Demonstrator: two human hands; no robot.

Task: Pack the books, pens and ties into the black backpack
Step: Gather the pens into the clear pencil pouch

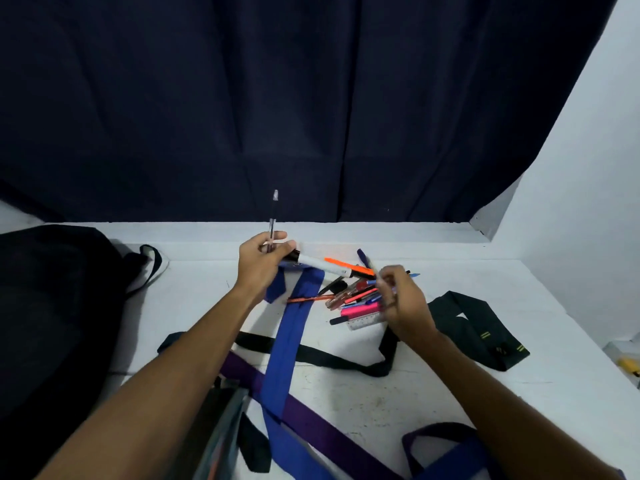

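My left hand [261,263] grips a clear pen [273,216] pointing up and a white marker [318,263] pointing right, above the table. My right hand [403,301] pinches a thin pen over the pile of pens [353,294]. An orange pen [348,265] tops the pile. A blue tie [289,337], a purple tie [311,415], a black tie [325,356] and a dark green tie [476,327] lie spread across the white table [554,341]. The black backpack [52,313] sits at the left. A book [221,427] shows at the bottom edge.
A dark curtain [311,98] hangs behind the table. A white wall [595,202] stands on the right. A small yellow object [628,365] lies at the table's right edge. A clear ruler [365,322] lies by the pens.
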